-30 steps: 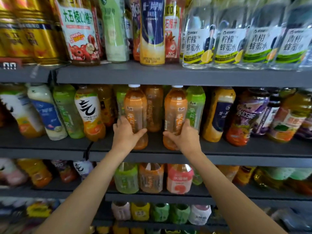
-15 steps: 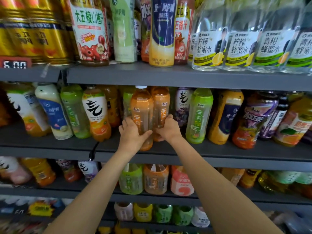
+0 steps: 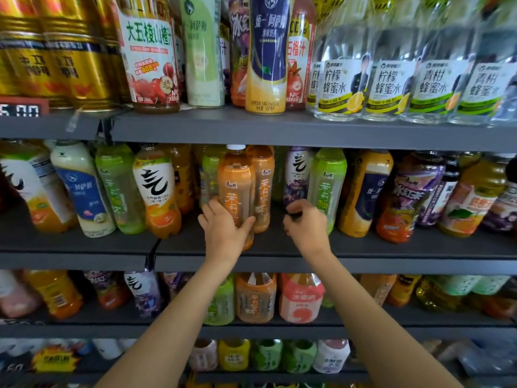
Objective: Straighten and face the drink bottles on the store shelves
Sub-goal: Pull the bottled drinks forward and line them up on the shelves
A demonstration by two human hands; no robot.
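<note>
On the middle shelf (image 3: 84,247) stand two orange tea bottles side by side. My left hand (image 3: 223,231) grips the front orange bottle (image 3: 236,186) low on its body. It stands upright with its label facing me. The second orange bottle (image 3: 263,189) stands just right of it and a little further back, with nothing touching it. My right hand (image 3: 306,224) hovers with curled fingers in front of the base of a purple-labelled bottle (image 3: 296,175), beside a green tea bottle (image 3: 328,180). It holds nothing that I can see.
The upper shelf (image 3: 251,127) hangs close above the bottle caps and carries gold cans (image 3: 56,57) and clear honey-water bottles (image 3: 391,79). More bottles crowd both sides of the middle shelf. The lower shelves hold further bottles (image 3: 254,298). A red price tag (image 3: 19,109) sits at the upper left.
My right hand pushed the second orange bottle left until it stood beside the first, then let go and moved right. My left hand kept its grip on the front orange bottle.
</note>
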